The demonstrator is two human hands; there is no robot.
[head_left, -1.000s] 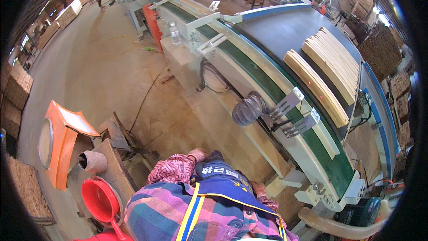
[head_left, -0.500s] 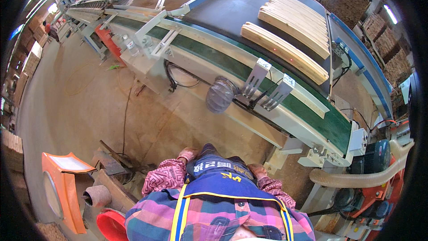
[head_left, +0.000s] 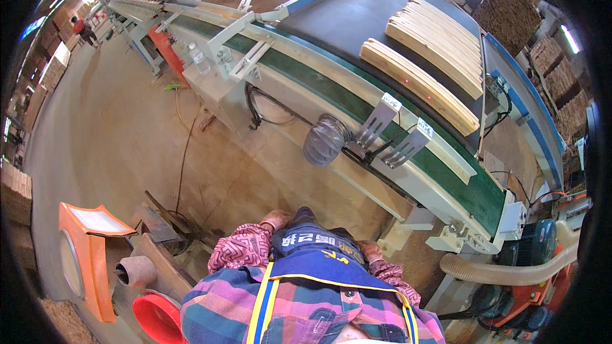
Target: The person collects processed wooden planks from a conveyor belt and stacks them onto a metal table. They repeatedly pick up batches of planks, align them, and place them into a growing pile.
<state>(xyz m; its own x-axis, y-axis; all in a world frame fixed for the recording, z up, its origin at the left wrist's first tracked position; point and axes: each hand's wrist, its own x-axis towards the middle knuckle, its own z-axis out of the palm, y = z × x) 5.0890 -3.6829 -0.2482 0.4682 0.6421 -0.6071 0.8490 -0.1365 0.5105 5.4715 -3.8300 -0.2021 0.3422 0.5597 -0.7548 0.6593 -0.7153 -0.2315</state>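
My left hand (head_left: 277,218) rests against the left side of my lap, beside the blue apron (head_left: 319,271). On the other side, my right hand (head_left: 370,250) lies close to the apron's edge. Patterned pink sleeves cover both forearms. The fingers of both hands are small and mostly hidden, and I make out nothing held. Beyond my hands, a row of pale wooden strips (head_left: 437,44) lies on a wide dark conveyor belt (head_left: 338,16). A narrower bundle of strips (head_left: 419,86) lies nearer, with small red light spots on it.
A narrow green belt (head_left: 306,70) runs along the machine's near side, with metal brackets (head_left: 379,121) and a grey flexible duct (head_left: 325,141). An orange housing (head_left: 95,267) and red bucket (head_left: 156,318) stand at left. A ribbed hose (head_left: 503,266) and motor (head_left: 537,242) are at right. Far left stands a person (head_left: 83,30).
My view has tilted slightly, so the machine and strips sit a little lower and farther right. My hands stay in my lap. The distant person shows more fully.
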